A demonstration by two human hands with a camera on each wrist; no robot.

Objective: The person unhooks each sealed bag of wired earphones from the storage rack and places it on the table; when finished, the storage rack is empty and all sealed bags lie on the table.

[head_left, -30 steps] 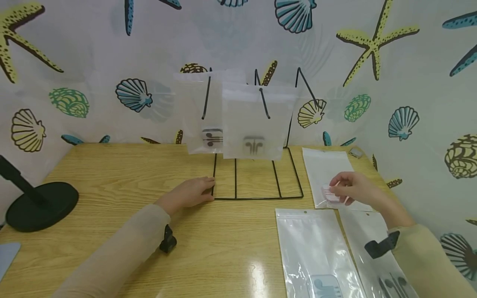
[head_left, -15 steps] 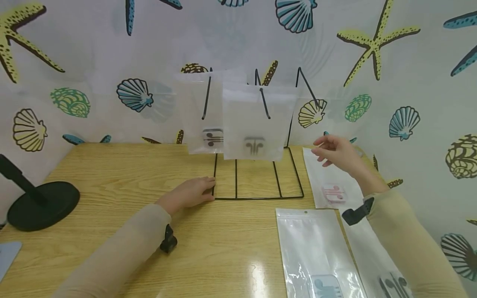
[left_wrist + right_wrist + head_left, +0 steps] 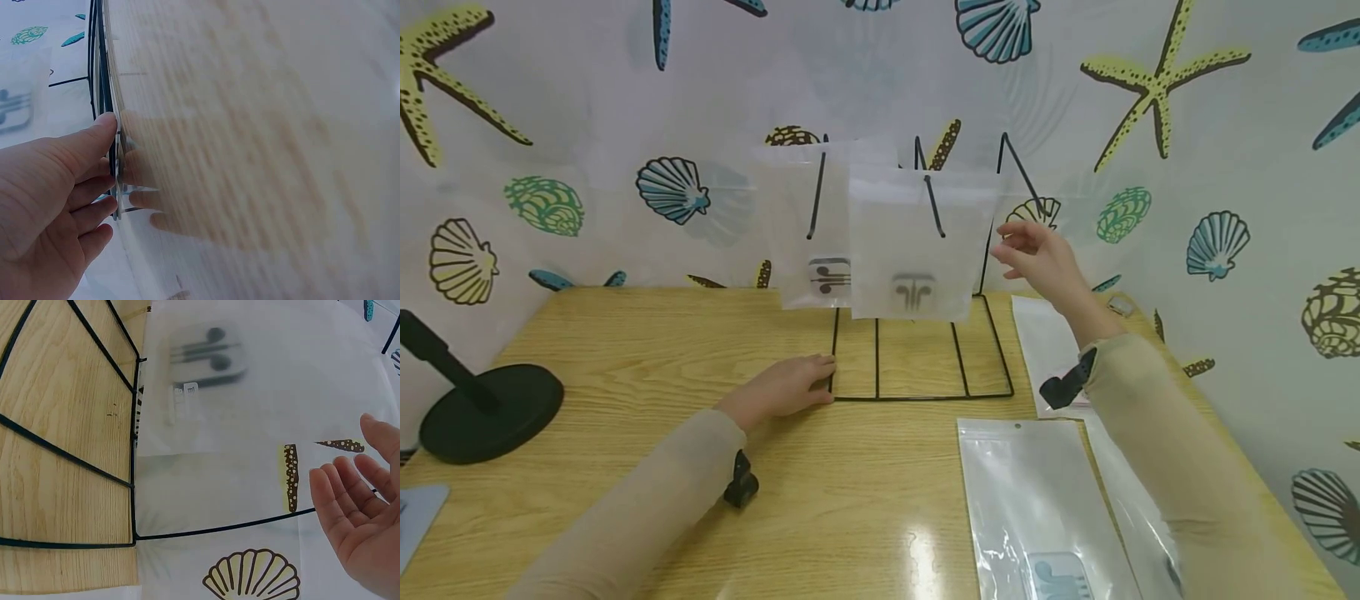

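Note:
A black wire display rack (image 3: 923,399) stands on the table with three hooks. Clear bags with dark earphone-like shapes inside hang from the left hook (image 3: 816,200) and the middle hook (image 3: 936,204): a rear bag (image 3: 790,208) and a front bag (image 3: 887,242). At the base's left side, my left hand (image 3: 782,386) holds the wire (image 3: 112,150) between thumb and fingertips. My right hand (image 3: 1037,258) is raised just below the bare right hook (image 3: 1025,177), its fingers loosely bent, holding nothing (image 3: 369,506).
On the right of the table lie a white bag (image 3: 1037,325) and a clear bag (image 3: 1030,467) with a blue-grey card, plus another bag partly under my right forearm. A round black stand base (image 3: 497,417) is at the left, a small grey object (image 3: 1121,305) back right.
My right hand has left the bag with the pink card and risen up and leftward to the right hook. My left hand stays at the rack's base.

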